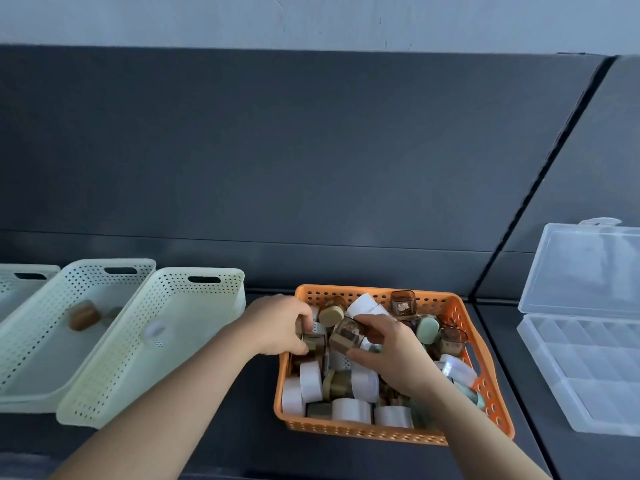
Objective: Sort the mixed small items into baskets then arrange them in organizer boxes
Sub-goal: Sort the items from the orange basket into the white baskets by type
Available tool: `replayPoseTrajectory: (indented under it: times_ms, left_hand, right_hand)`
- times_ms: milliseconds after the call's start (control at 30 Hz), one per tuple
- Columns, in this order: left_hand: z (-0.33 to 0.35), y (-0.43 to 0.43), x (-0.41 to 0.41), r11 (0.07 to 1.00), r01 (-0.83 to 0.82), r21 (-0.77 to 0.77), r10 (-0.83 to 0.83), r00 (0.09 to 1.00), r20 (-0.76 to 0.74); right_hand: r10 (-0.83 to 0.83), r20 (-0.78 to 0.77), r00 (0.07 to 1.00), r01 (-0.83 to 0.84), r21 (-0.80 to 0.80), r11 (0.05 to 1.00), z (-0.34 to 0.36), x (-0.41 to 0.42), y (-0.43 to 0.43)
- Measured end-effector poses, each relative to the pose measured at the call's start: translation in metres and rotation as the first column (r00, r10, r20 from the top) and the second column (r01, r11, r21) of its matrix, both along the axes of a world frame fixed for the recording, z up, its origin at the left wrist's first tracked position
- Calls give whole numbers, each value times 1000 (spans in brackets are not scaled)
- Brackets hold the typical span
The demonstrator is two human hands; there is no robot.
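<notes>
An orange perforated basket [491, 386] holds several small items: white round cases, olive caps and brown translucent boxes. My left hand [277, 323] reaches over the basket's left rim and grips a small brown box [314, 342]. My right hand [388, 355] is inside the basket and holds another brown translucent box [346, 334] by its sides. Three pale green perforated baskets stand to the left: the nearest [114, 382] holds a white round item [154, 329], the middle one [41, 344] holds a brown item [84, 317], and the far left one [20, 277] is cut off.
A clear plastic organizer box [585, 368] with divided compartments lies open at the right, its lid [585, 268] raised. Everything rests on a dark grey table with a dark back panel behind. A seam runs between two table sections to the right of the orange basket.
</notes>
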State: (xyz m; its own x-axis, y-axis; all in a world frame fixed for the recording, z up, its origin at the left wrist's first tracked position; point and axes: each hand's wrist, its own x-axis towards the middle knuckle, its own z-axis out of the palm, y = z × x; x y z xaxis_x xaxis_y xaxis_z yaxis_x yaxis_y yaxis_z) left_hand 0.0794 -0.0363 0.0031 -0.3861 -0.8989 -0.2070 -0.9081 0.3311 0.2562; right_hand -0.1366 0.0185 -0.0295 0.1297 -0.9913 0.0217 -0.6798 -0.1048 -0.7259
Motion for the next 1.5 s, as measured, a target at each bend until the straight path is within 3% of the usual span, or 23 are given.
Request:
replayPoseTrajectory:
  times_ms: [133, 300, 400, 500, 633, 767, 867, 1000, 1067, 1200, 1267, 1400, 1500]
  left_hand:
    - [2, 4, 11, 987, -117, 107, 145, 941, -307]
    - [27, 35, 54, 936, -343, 85, 304, 659, -688]
    - [36, 54, 99, 866, -498, 42, 340, 526, -780]
    - [39, 65, 159, 785, -619, -10, 380, 495, -782]
    - [27, 64, 259, 714, -699, -48, 518, 572, -636]
    - [-3, 50, 336, 746, -666, -12, 602, 682, -415]
    - [-21, 37, 365, 820, -573, 8, 554, 789, -266]
    - [-37, 22, 385, 929, -370, 14, 370, 925, -89]
    - [-41, 16, 394, 953, -303, 18, 303, 951, -64]
    - [-38, 6, 407, 960, -207, -189, 208, 978, -17]
    - [-39, 2, 411, 960, -174, -219, 184, 983, 28]
    - [-42, -4, 416, 979, -105, -175, 125, 986, 108]
    - [-35, -3, 417, 974, -133, -185, 136, 991, 8]
  right_hand:
    - [10, -22, 1000, -10, 34, 999, -5, 5, 1]
    - [-6, 87, 996, 14, -93, 996, 21, 33, 1]
    - [47, 152, 987, -22, -157, 987, 40, 74, -4]
    - [139, 211, 968, -106, -161, 981, 45, 129, -15]
    - [277, 211, 937, -243, -174, 954, 43, 215, -32]
    - [339, 111, 934, -322, -147, 935, 35, 297, -48]
    - [360, -18, 933, -359, -121, 925, 29, 344, -59]
    - [360, -198, 912, -373, -29, 927, 25, 384, -63]
    - [357, -262, 897, -371, -1, 929, 25, 396, -64]
    - [345, -449, 824, -377, 22, 926, 14, 412, -67]
    - [330, -508, 795, -366, 32, 930, 6, 417, -69]
    - [336, -516, 788, -354, 69, 933, 6, 422, -71]
    - [333, -455, 826, -340, 68, 938, 13, 415, -66]
